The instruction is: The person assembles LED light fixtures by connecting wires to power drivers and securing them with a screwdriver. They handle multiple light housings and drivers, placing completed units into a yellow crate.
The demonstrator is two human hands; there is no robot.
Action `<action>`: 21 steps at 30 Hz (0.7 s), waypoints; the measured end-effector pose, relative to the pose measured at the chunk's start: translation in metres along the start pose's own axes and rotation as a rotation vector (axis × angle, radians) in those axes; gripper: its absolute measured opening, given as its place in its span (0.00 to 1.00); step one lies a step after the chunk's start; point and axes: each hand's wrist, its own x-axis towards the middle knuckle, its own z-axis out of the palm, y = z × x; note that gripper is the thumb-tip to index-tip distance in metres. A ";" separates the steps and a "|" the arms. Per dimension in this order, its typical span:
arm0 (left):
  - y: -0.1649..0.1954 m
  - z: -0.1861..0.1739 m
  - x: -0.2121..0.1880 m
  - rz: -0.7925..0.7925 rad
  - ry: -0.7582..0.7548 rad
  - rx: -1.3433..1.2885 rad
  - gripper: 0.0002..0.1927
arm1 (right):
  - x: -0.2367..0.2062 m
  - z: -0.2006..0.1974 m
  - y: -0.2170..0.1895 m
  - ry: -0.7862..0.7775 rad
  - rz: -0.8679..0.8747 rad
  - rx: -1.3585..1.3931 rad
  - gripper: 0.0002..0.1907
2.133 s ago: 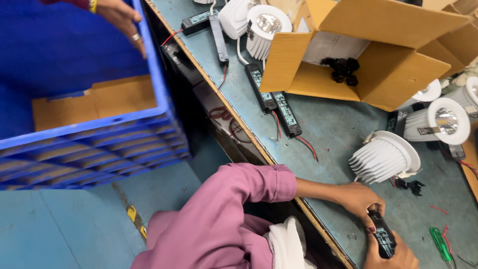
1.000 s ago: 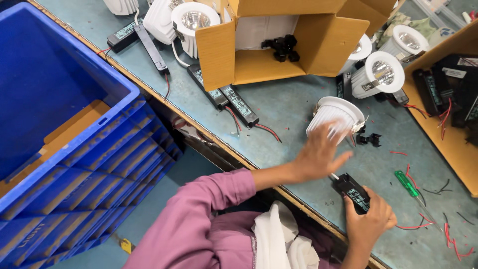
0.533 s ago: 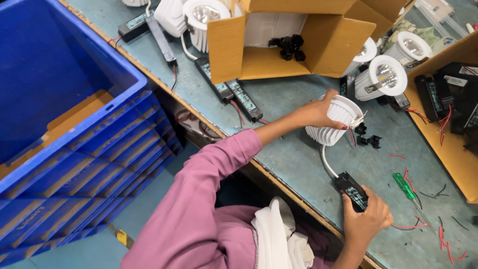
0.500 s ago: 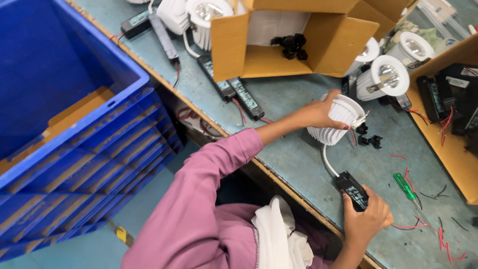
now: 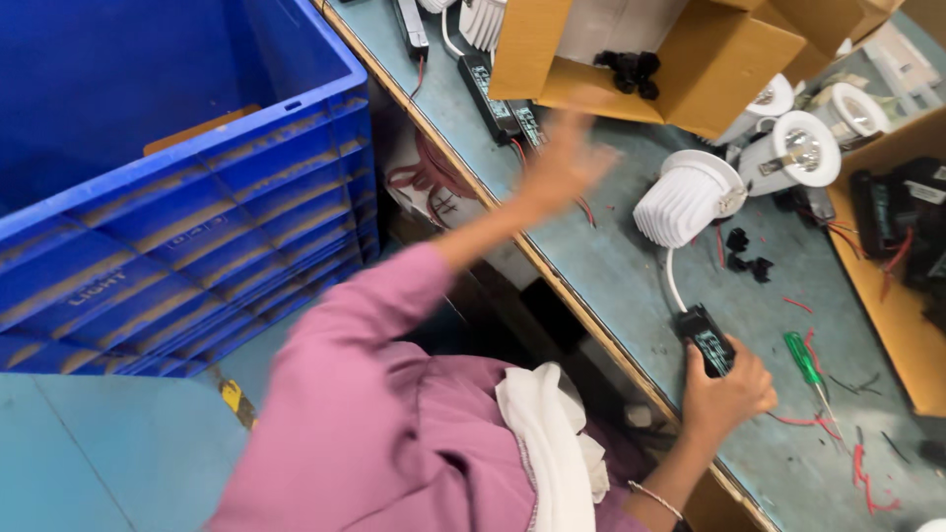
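Blue crate (image 5: pixel 197 197): far left, beside the table (image 5: pixel 611 266) edge; touched by neither of the hands.
Left arm: stretched out from the pink sleeve (image 5: pixel 394 315), up and across the table edge.
Left hand (image 5: pixel 564 163): blurred, fingers spread and released, nothing in it; over the table just beside the long black driver units (image 5: pixel 498 99) and the front flap of the cardboard box (image 5: pixel 680 69).
Step in hand: judged to be the wiring-up of one lamp to its driver, with the free hand away from the lamp.
White ribbed lamp (image 5: pixel 685 197): lying on its side on the table, right of the left hand and apart from it; joined by a white cable (image 5: pixel 672 286) to the small driver below.
Small black driver (image 5: pixel 708 340): on the table near its front edge, under the right fingertips.
Right hand (image 5: pixel 727 394): wrist bent up from the lower edge, fingers curled and grasping the near end of the small black driver, pressing it to the table.
Next move calls for: a steady hold on the driver so the cable does not drag the lamp, and room kept from the loose black clips (image 5: pixel 747 256).
Green screwdriver (image 5: pixel 808 360): flat on the table just right of the right hand, untouched.
Orange tray (image 5: pixel 887 315): far right, with more black parts and red wires.
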 end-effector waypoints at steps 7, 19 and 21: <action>0.028 -0.375 -0.011 -0.785 -0.409 1.460 0.53 | -0.003 -0.002 0.025 0.009 -0.030 -0.049 0.26; -0.043 -0.437 0.002 -0.963 -0.755 1.291 0.22 | 0.036 0.106 0.095 -0.023 -0.016 0.055 0.28; -0.058 -0.441 0.005 -0.935 -0.827 1.253 0.20 | 0.053 0.135 0.120 -0.241 0.084 0.135 0.28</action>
